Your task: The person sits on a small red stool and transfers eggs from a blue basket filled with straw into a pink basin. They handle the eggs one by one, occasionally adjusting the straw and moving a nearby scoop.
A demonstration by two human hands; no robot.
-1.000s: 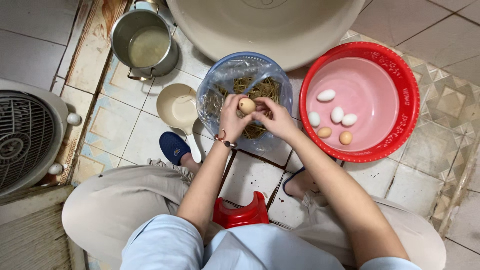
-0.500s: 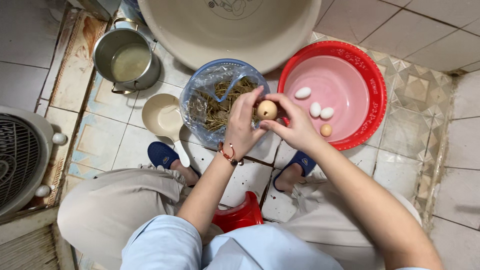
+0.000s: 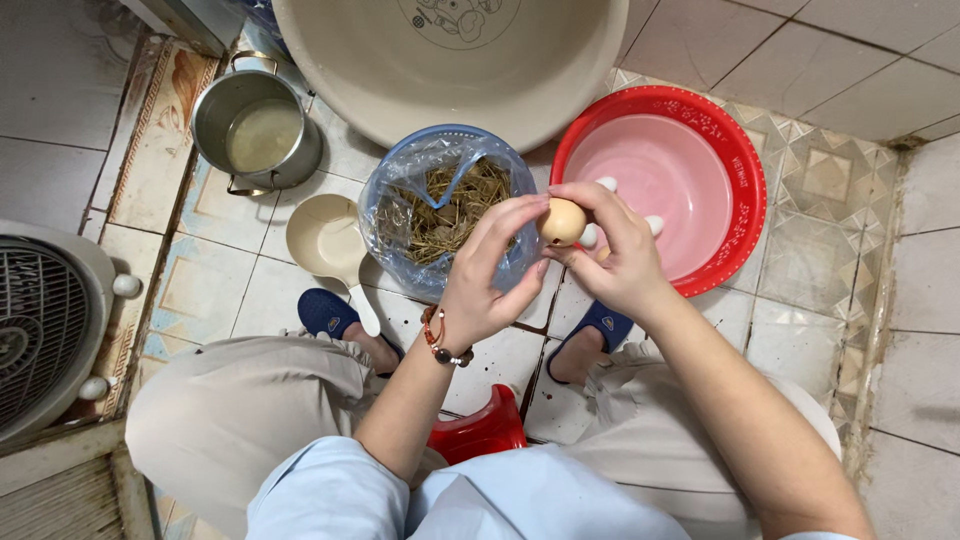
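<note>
A tan egg point(image 3: 562, 221) is held between both hands above the floor tiles. My right hand point(image 3: 612, 255) grips it from the right with fingertips and thumb. My left hand point(image 3: 489, 277), with a beaded bracelet on the wrist, touches the egg's left side with its fingertips. Just behind the hands stands a blue basket lined with a clear plastic bag point(image 3: 440, 205) that holds straw. To the right is a red plastic basin point(image 3: 735, 170); white eggs point(image 3: 604, 185) in it show partly past my right hand.
A large beige basin point(image 3: 450, 70) stands at the top. A steel pot with liquid point(image 3: 258, 135) and a beige ladle point(image 3: 328, 245) lie to the left, a fan point(image 3: 40, 330) at the far left. I sit on a red stool point(image 3: 480, 435), feet in blue slippers point(image 3: 328, 313).
Both hands have carried the egg from over the straw basket to the right, toward the red basin. The view has shifted, so the floor objects sit further left and lower.
</note>
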